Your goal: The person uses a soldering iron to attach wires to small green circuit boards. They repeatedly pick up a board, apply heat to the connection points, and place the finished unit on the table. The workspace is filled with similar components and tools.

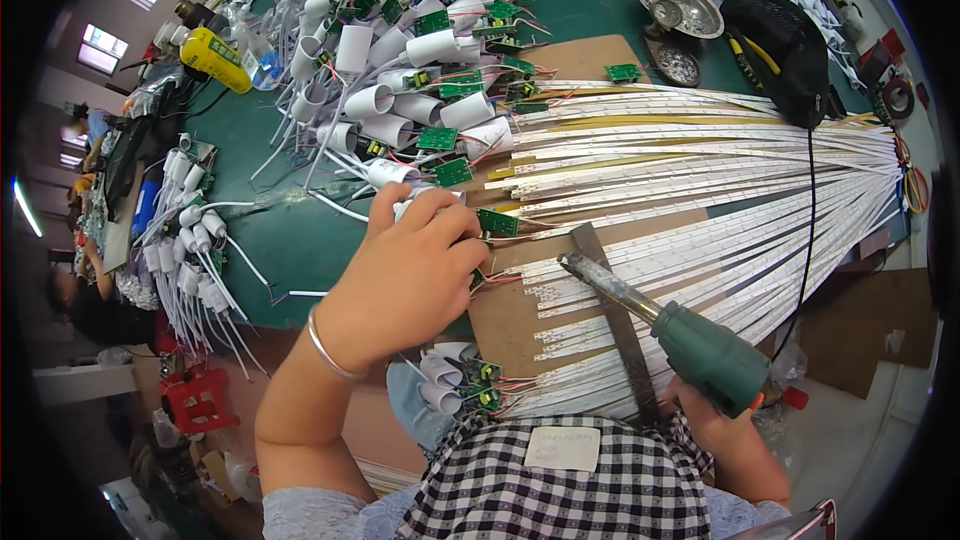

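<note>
My left hand (410, 255), with a bangle on its wrist, curls over a white plastic tube at the near end of the pile. Its fingers hide most of that tube. A green circuit board (497, 223) pokes out beside the fingertips, with thin wires running toward the LED strips (620, 145). In my right hand (715, 420) is a soldering iron (710, 355) with a green handle; its metal tip points up and left over the strips. A dark flat metal bar (622, 325) lies across the strips beneath the iron.
Many white tubes (385, 130) with boards and wires cover the green table (240, 230). Beyond the strips sit a metal bowl (678, 5) and a black mesh cap (775, 45). A yellow bottle (215, 60) stands at left. The iron's cord (808, 220) crosses the strips.
</note>
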A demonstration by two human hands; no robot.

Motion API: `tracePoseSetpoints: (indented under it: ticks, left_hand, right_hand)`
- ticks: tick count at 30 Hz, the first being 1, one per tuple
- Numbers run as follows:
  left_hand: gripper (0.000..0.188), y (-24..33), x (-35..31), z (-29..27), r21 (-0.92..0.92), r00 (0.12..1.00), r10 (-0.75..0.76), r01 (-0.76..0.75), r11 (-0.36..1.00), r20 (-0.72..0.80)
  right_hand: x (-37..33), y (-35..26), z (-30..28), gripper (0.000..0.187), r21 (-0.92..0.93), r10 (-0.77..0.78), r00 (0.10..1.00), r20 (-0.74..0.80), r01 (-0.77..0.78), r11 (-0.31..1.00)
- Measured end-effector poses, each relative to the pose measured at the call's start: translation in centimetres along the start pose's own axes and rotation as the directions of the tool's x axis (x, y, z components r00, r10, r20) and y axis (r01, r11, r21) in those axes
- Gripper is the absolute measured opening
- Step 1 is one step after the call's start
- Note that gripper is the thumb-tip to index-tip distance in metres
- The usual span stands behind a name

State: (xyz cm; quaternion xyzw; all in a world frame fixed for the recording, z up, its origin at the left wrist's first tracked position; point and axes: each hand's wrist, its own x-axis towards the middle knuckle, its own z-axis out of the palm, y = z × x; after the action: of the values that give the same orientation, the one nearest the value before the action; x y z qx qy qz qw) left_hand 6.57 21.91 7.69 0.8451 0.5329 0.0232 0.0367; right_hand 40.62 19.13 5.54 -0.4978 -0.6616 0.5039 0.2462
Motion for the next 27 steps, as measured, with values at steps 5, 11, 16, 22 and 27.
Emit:
tracePoseSetpoints:
  ticks: [5,11,16,22,27]
  left_hand:
    - [0.019,-1.1,0.7,-0.5,-0.063,0.994,0.098,-0.095,0.993,0.055]
    - [0.022,-0.2,1.2,-1.5,-0.112,0.992,0.126,-0.125,0.986,-0.003]
    - [0.025,0.4,1.2,-0.7,-0.209,0.992,0.107,-0.119,0.971,-0.066]
    - [0.02,1.4,0.6,1.2,-0.195,0.992,-0.017,-0.007,0.981,-0.121]
    - [0.018,3.0,0.2,2.2,-0.033,0.986,-0.086,0.082,0.996,-0.14]
  right_hand:
    - [-0.3,0.6,-0.1,0.028,-0.009,-0.009,1.0,-0.009,0.009,1.0]
    - [-0.5,1.3,-0.3,0.034,-0.022,-0.04,0.999,-0.016,0.039,0.999]
    - [-0.1,2.1,-0.9,0.041,-0.047,-0.216,0.973,0.078,0.22,0.974]
    - [-0.2,2.3,-0.7,0.038,-0.008,-0.214,0.974,0.069,0.215,0.977]
    - [-0.2,2.1,-0.7,0.038,-0.006,-0.207,0.975,0.078,0.208,0.978]
